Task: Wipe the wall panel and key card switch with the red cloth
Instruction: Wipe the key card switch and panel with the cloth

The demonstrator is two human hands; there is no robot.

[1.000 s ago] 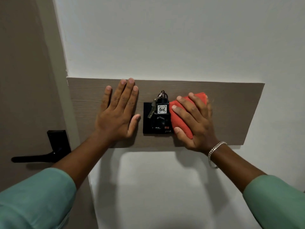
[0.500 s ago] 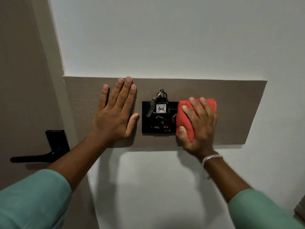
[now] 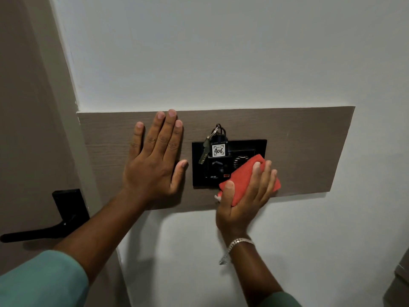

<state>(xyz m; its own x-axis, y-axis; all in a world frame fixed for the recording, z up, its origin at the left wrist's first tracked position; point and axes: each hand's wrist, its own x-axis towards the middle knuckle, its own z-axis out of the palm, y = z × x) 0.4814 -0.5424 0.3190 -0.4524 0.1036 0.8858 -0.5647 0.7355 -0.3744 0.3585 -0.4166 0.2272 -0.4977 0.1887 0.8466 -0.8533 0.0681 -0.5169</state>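
Red folded cloth point(image 3: 244, 177) is pressed by the right hand point(image 3: 244, 203), fingers point(image 3: 256, 173) clamped on it, at five o'clock of the black key card switch point(image 3: 229, 163), while the left hand point(image 3: 152, 167) is laid flat, fingers together, on the grey-brown wood-grain wall panel point(image 3: 305, 151).

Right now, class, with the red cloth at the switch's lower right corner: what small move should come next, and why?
Probably slide the right hand and red cloth left along the bottom of the key card switch. That lower left part looks uncovered, while the left hand rests flat on the wall panel.

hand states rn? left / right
Left hand: open, flat on the brown wood-grain wall panel, holding nothing.
Right hand: closed on the folded red cloth, pressing it on the black key card switch.
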